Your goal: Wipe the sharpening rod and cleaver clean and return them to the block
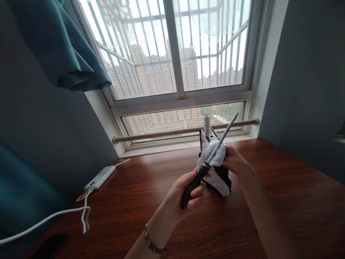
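- Left hand [185, 192]: fingers curled tight around the black handle of a sharpening steel [212, 158]; thumb lies along the top of the handle. A beaded bracelet [153, 244] sits on this wrist.
- Sharpening steel: held above the wooden desk [283, 194], grey rod slanting up and away from the handle, tip ending in front of the wooden rail [172, 132] at the window.
- Right hand [235, 160]: clenched on a white cloth [215, 169], which is bunched around the lower part of the rod just above the handle. Individual fingertips are hidden behind the cloth.
- White cloth: has black trim or a black underside; its lower folds hang below the rod, just above the desk.
- Metal holder [206, 138]: stands on the desk directly behind the cloth, near the window sill; a white-handled item rises from it. Contents otherwise not discernible.
- White power bank [100, 177]: lies on the desk far to the left of the steel, close to the wall, with a white cable [48, 217] trailing from it toward the desk's near left edge.
- Teal curtain [58, 46]: hangs above the power bank, at the window's left side.
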The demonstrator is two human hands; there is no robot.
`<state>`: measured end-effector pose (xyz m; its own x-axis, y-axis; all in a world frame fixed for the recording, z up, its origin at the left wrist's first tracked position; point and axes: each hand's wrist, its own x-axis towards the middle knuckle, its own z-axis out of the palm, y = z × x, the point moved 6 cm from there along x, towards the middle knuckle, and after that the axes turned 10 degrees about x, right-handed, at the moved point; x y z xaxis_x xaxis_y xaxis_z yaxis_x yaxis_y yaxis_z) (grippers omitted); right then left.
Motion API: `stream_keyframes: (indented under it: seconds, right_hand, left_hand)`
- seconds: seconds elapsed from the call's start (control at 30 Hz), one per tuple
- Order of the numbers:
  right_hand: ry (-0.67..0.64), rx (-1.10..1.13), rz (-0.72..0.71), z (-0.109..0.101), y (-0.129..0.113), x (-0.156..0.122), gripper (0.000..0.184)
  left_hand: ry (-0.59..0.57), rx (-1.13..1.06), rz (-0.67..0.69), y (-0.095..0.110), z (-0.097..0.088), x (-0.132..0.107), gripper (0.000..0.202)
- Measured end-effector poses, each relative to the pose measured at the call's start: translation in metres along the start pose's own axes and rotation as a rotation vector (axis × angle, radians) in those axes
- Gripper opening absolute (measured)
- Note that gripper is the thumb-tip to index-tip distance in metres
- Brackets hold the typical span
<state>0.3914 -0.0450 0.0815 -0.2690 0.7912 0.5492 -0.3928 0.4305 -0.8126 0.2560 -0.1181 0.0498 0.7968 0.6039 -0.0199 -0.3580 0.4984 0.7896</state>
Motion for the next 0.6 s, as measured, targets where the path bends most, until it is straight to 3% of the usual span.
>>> stream_keyframes:
  seconds: [0.13, 0.27, 0.33, 0.4, 0.47, 0.53, 0.6]
  right_hand:
    - [0.07, -0.074, -0.018, -0.007, -0.005, -0.001, 0.013]
    - [0.277, -0.045, 0.069, -0.033, -0.007, -0.008, 0.022]
    - [0.309, -0.037, 0.043, -0.041, -0.015, -0.012, 0.021]
    - [0.238, -0.083, 0.006, -0.039, -0.026, -0.015, 0.017]
    - [0.04, -0.185, 0.018, -0.025, -0.032, -0.018, 0.012]
    - [-0.207, -0.325, 0.137, -0.004, -0.027, -0.026, 0.009]
    - [-0.35, -0.54, 0.334, 0.008, -0.012, -0.036, 0.004]
  left_hand:
    - [-0.054, 0.134, 0.008, 0.013, 0.005, -0.011, 0.018]
    - [-0.001, 0.148, 0.035, 0.025, 0.002, -0.022, 0.011]
    - [0.019, 0.133, 0.085, 0.031, 0.002, -0.028, 0.012]
    - [0.042, 0.122, 0.133, 0.035, 0.002, -0.034, 0.014]
    - [0.076, 0.104, 0.165, 0.037, 0.001, -0.038, 0.016]
    - [0.116, 0.065, 0.174, 0.036, 0.0, -0.039, 0.016]
    - [0.143, 0.006, 0.159, 0.033, 0.0, -0.037, 0.015]
